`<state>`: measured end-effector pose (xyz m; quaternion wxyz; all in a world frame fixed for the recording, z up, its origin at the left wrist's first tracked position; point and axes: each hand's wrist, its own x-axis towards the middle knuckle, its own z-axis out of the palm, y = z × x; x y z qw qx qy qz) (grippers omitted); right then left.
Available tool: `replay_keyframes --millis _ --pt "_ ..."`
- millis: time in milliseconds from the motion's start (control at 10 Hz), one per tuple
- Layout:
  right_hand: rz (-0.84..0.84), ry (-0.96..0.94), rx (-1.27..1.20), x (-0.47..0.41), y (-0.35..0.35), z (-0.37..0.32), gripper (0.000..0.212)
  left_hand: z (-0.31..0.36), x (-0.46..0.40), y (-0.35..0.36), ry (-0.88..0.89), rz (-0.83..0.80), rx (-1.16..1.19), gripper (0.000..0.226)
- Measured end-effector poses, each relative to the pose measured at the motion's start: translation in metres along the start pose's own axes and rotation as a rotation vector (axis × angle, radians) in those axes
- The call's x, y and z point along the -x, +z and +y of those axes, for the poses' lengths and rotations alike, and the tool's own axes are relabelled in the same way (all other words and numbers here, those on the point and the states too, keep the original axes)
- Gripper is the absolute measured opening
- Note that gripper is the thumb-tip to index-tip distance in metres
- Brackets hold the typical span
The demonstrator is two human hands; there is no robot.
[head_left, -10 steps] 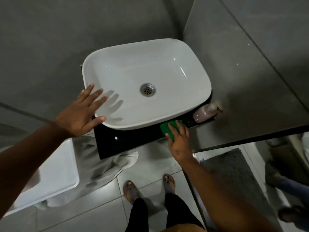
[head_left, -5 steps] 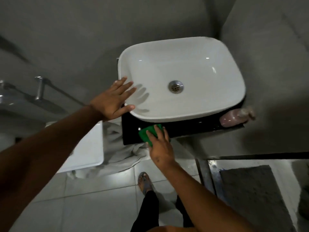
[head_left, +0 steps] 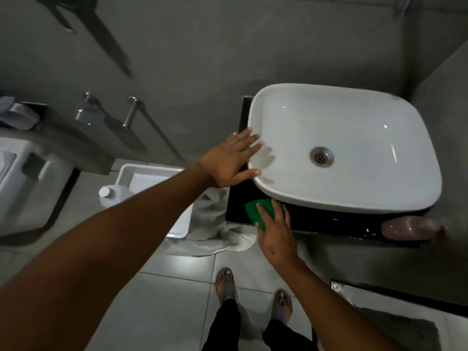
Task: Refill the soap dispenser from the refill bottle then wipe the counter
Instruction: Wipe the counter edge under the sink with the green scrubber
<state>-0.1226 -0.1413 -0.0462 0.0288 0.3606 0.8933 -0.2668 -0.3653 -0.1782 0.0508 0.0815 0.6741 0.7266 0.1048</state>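
Observation:
My right hand point(head_left: 274, 228) presses a green sponge point(head_left: 255, 210) flat onto the black counter point(head_left: 329, 220), at its front left corner under the basin rim. My left hand point(head_left: 231, 159) rests with fingers spread against the left rim of the white basin point(head_left: 354, 193). A pink soap dispenser point(head_left: 407, 228) lies on its side at the counter's right end, blurred. On the floor to the left a white refill bottle point(head_left: 110, 195) with a white cap shows beside my left forearm, partly hidden by it.
A white tray point(head_left: 149, 176) and a crumpled white towel point(head_left: 215, 231) lie on the tiled floor left of the counter. A toilet point(head_left: 25, 186) stands far left. A metal rail point(head_left: 131, 112) is fixed to the grey wall. My sandalled feet point(head_left: 253, 292) are below.
My right hand has slid the green sponge leftward along the counter, from beside the dispenser to the left corner. The view has swung left. My left hand stays on the basin rim.

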Motion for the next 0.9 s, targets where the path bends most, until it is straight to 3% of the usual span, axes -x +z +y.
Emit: replay_keyframes --millis 100,200,300,400,500,700,800,900 --pt "-0.009 -0.018 0.014 -0.004 0.006 -0.017 0.062 -0.001 0.024 0.006 -0.062 0.074 0.069 0.076" --pt "-0.088 -0.208 0.043 -0.02 0.017 -0.049 0.065 -0.003 0.079 0.022 -0.327 0.218 0.18 0.073" --pt "-0.15 -0.334 -0.028 -0.041 0.035 -0.1 0.066 -0.013 0.163 0.05 -0.799 0.309 0.297 0.07" --pt "-0.166 -0.384 -0.148 -0.062 0.076 -0.153 0.061 -0.03 0.237 0.092 -1.046 0.216 0.247 0.073" --pt "-0.214 -0.358 -0.174 -0.084 0.131 -0.187 0.055 -0.048 0.278 0.133 -1.113 0.124 0.228 0.075" --pt "-0.324 -0.295 0.005 -0.124 0.223 -0.205 0.055 -0.069 0.295 0.191 -1.063 0.022 0.148 0.068" --pt "-0.371 -0.306 0.107 -0.132 0.24 -0.206 0.055 -0.073 0.294 0.204 -1.062 0.003 0.101 0.067" --pt "-0.423 -0.321 0.114 -0.127 0.226 -0.208 0.074 -0.074 0.292 0.202 -1.077 -0.018 0.097 0.068"
